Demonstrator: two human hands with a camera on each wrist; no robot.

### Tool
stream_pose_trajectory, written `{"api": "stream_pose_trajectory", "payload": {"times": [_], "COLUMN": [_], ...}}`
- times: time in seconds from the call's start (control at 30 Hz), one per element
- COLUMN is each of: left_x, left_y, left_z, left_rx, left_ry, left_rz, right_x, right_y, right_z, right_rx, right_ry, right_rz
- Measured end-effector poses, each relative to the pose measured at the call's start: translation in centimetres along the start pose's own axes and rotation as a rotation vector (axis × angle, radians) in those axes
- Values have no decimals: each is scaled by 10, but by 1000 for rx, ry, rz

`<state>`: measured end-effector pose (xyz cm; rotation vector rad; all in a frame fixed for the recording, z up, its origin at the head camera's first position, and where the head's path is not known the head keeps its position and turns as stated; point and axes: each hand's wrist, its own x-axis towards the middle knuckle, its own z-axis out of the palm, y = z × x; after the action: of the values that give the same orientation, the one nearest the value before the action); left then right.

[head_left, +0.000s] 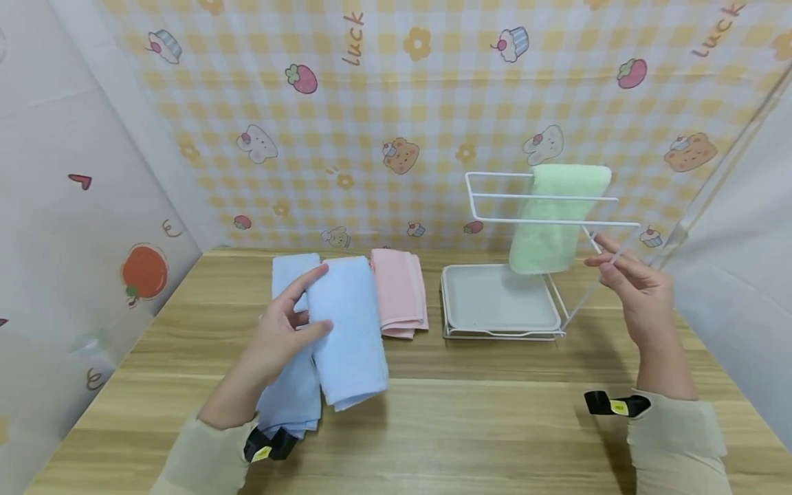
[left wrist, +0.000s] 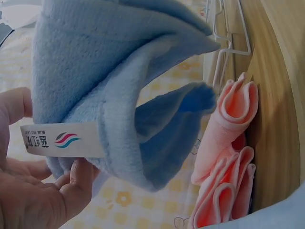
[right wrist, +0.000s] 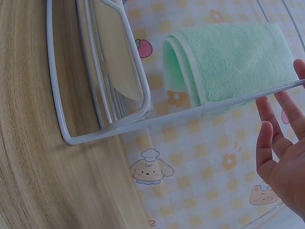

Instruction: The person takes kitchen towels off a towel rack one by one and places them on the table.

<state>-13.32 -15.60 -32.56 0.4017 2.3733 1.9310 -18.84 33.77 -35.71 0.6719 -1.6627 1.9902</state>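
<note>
My left hand [head_left: 287, 333] holds a folded light blue towel [head_left: 348, 333] by its left side, thumb and fingers apart along it. In the left wrist view, a white label shows on this towel [left wrist: 81, 76], and its folds hang open. Beneath and to its left lies another blue towel [head_left: 291, 395]. On the right, my right hand [head_left: 640, 289] is at the slanting upright of a white wire towel rack [head_left: 557, 222], with the wire between thumb and fingers. A folded green towel [head_left: 547, 237] hangs over the rack's rear bar; in the right wrist view, the green towel [right wrist: 233, 62] drapes behind the upright.
Folded pink towels [head_left: 399, 292] lie right of the held blue towel. A pale grey tray [head_left: 501, 299] sits in the rack's base. Behind the wooden table [head_left: 470, 426] hangs a yellow checked cloth [head_left: 383, 96] with cartoon prints; white sheets stand at both sides.
</note>
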Motion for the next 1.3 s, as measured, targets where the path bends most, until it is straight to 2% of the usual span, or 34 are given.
{"api": "stream_pose_trajectory", "payload": {"times": [0.27, 0.53, 0.67, 0.8, 0.93, 1.1, 1.3], "left_x": [4, 8, 10, 13, 16, 17, 14], "left_y": [-10, -20, -27, -35, -40, -40, -41], "left_z": [0, -1, -4, -8, -12, -15, -18], "left_rx": [81, 145, 131, 127, 137, 155, 208], "left_ry": [-123, -139, -150, -165, -191, -233, -274], "left_rz": [-73, -145, -180, -198, -243, -300, -289], "right_x": [0, 2, 2, 1, 0, 1, 2], "right_y": [1, -1, -1, -2, -1, 0, 1], "right_z": [-2, -1, 0, 0, -1, -2, -1], "right_rx": [10, -22, -28, -17, 24, 46, 65], "right_ry": [-24, 0, 8, 18, -9, -13, -16], "right_rz": [9, 20, 21, 30, 28, 17, 12]}}
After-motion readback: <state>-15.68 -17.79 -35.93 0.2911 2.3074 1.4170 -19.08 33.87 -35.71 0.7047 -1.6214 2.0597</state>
